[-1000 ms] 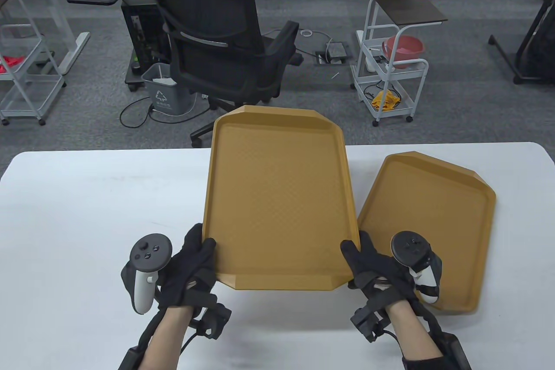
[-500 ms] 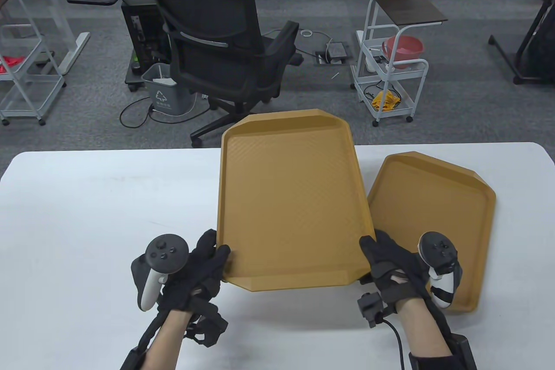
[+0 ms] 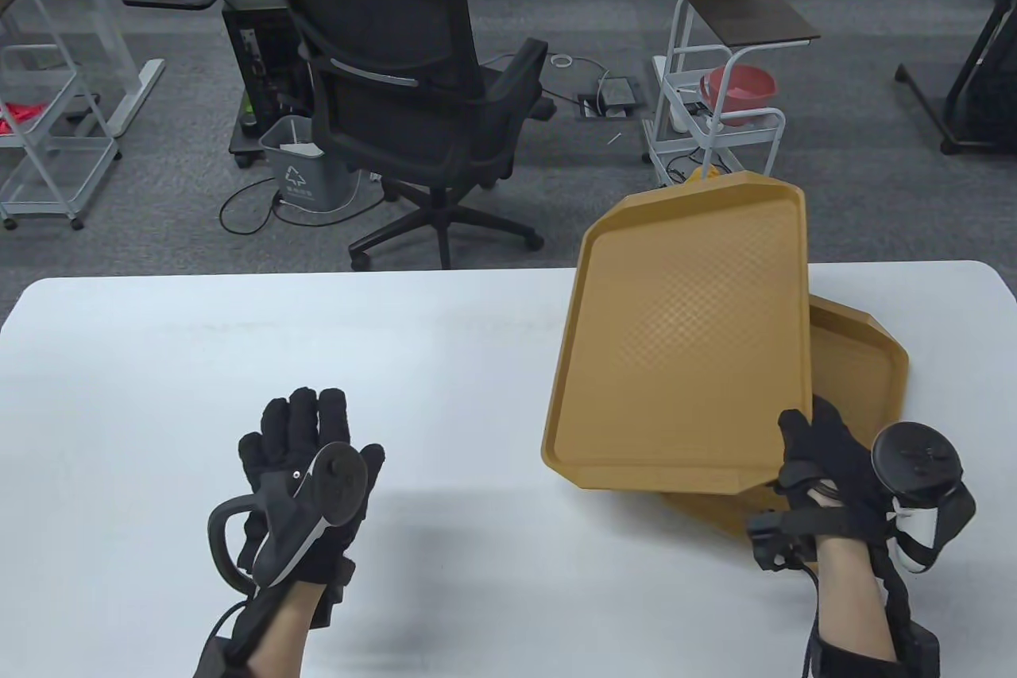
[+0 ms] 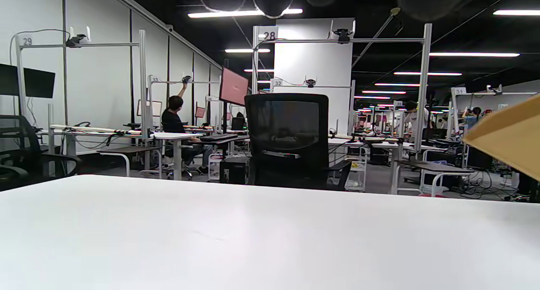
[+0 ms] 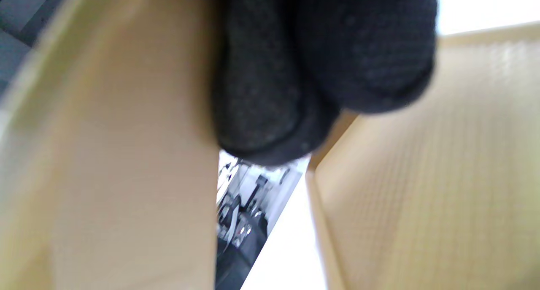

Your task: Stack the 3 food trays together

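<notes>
Two tan food trays show. My right hand (image 3: 806,443) grips the near right corner of the upper tray (image 3: 683,328) and holds it tilted above the second tray (image 3: 870,368), which lies flat on the white table (image 3: 238,344) at the right. In the right wrist view my gloved fingers (image 5: 320,70) press on the held tray (image 5: 105,163), with the lower tray (image 5: 443,184) beneath. My left hand (image 3: 306,431) is open and empty over the table, left of the trays. A corner of the held tray (image 4: 512,142) shows in the left wrist view.
A black office chair (image 3: 397,82) stands behind the table's far edge. A white wire cart (image 3: 715,145) with a red bowl stands behind the trays. The held tray's far end reaches past the table's far edge.
My left hand let go of the tray and opened to the left. My right hand alone carried the tray to the right, over the second tray, and turned it.
</notes>
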Tool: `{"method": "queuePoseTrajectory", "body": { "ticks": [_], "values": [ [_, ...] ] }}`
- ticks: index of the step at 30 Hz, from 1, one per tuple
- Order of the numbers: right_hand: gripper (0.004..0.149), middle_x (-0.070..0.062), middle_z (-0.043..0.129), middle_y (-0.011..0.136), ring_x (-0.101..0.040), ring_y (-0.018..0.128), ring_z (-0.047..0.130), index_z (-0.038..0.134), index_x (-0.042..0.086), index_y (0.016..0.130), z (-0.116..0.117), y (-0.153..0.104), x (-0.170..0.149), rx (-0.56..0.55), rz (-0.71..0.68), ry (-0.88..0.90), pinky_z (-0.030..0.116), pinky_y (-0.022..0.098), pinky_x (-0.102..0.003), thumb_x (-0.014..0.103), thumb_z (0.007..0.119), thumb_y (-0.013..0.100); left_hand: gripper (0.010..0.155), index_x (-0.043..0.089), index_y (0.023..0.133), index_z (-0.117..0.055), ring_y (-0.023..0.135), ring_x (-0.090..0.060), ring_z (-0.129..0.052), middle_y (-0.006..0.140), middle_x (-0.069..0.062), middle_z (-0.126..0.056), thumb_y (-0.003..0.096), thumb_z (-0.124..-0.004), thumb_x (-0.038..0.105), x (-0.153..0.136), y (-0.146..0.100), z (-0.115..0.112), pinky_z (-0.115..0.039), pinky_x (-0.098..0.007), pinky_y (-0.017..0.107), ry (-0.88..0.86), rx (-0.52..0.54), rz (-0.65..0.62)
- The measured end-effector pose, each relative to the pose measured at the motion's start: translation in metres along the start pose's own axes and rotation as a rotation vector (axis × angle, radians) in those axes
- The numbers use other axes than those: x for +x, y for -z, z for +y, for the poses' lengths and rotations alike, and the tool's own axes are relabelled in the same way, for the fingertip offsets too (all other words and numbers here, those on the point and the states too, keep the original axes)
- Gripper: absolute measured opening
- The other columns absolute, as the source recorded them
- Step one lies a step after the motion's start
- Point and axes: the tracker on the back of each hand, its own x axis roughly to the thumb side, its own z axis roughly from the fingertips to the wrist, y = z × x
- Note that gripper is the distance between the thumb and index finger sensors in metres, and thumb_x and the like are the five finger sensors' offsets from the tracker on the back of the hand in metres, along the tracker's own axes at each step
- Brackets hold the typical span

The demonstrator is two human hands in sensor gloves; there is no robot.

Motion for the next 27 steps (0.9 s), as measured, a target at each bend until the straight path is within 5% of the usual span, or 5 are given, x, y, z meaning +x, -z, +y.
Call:
{"method": "queuePoseTrajectory", "body": {
  "ticks": [7,19,27],
  "values": [
    [0.053,-0.015,0.095,0.063,-0.017,0.031,0.107,0.063,0.006,0.103,-0.028,0.007,-0.019,-0.110,0.097,-0.088,0.090,0.029,-0.033,0.032,0.072,0.057,0.078,0.033,0.116,-0.033,0.119,-0.039,-0.040,0.126,-0.001,-0.034,0.0511,-0.060,0.066,0.005,0.000,-0.003,-0.041,-0.065,0.082,-0.017,-0.043,-0.018],
    [0.052,-0.015,0.095,0.064,-0.017,0.033,0.107,0.064,0.009,0.104,-0.041,0.021,-0.073,-0.112,0.302,-0.056,0.089,0.031,-0.034,0.032,0.072,0.058,0.077,0.034,0.116,-0.032,0.119,-0.038,-0.042,0.125,-0.001,-0.036,0.0512,-0.059,0.066,0.006,0.000,-0.004,-0.043,-0.064,0.083,-0.012,-0.080,-0.028],
    [0.055,-0.011,0.092,0.072,-0.015,0.043,0.102,0.059,0.014,0.107,-0.036,0.023,-0.098,-0.116,0.442,-0.496,0.086,0.039,-0.034,0.035,0.070,0.058,0.077,0.034,0.116,-0.031,0.119,-0.038,-0.043,0.125,-0.001,-0.036,0.0511,-0.059,0.066,0.005,0.000,-0.003,-0.043,-0.064,0.083,-0.016,-0.087,-0.025]
  ]
}}
